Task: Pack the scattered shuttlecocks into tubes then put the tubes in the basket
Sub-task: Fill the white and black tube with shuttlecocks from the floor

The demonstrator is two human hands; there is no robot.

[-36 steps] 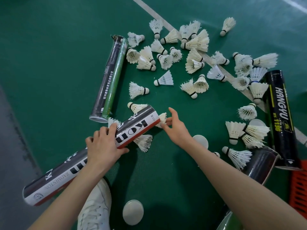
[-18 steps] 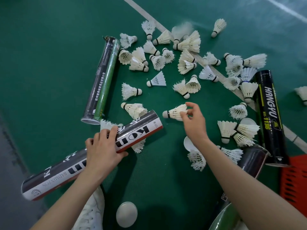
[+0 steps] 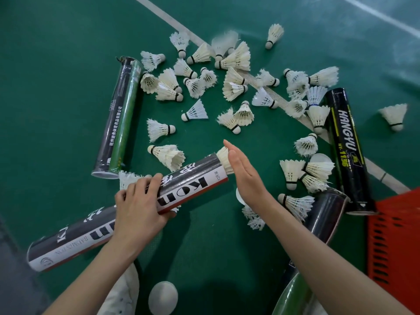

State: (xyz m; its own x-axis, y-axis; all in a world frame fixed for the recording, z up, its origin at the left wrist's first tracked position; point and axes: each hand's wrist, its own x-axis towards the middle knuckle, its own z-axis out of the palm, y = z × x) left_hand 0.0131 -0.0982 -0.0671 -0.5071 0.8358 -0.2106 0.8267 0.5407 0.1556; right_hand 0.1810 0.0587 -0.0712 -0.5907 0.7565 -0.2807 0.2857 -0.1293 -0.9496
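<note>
Gripping the middle of a black, white and red tube point(image 3: 127, 214), the left hand point(image 3: 138, 208) is wrapping its fingers over the top of the cylinder on a green court floor point(image 3: 56, 87). That tube is lying with its long axis running from the lower left, beyond the wrist, up to the right, where its open mouth is pointing at the right hand point(image 3: 246, 176). A shuttlecock point(image 3: 223, 159) is sitting partway inside that mouth, feather skirt outward, and the right hand is pressing against it with a flat, open palm, fingers straight and together, holding nothing.

Above the left hand, a black and green tube point(image 3: 118, 119) is lying almost upright in the frame, its lower end just above the knuckles. Between this tube and the right hand, a shuttlecock with its cork to the left point(image 3: 167, 154) is lying just above the held tube. Farther above both hands, many loose shuttlecocks point(image 3: 227, 71) are lying scattered across a white court line point(image 3: 270, 92).

To the right of the right hand, a black tube marked HANGYU point(image 3: 347, 151) is lying lengthwise from top to bottom, and a red slotted basket point(image 3: 395, 246) is sitting beyond the right forearm. Another dark tube point(image 3: 327, 214) is lying just right of that forearm. Below the hands, a white cap point(image 3: 163, 297) is lying beside a white shoe point(image 3: 122, 294).
</note>
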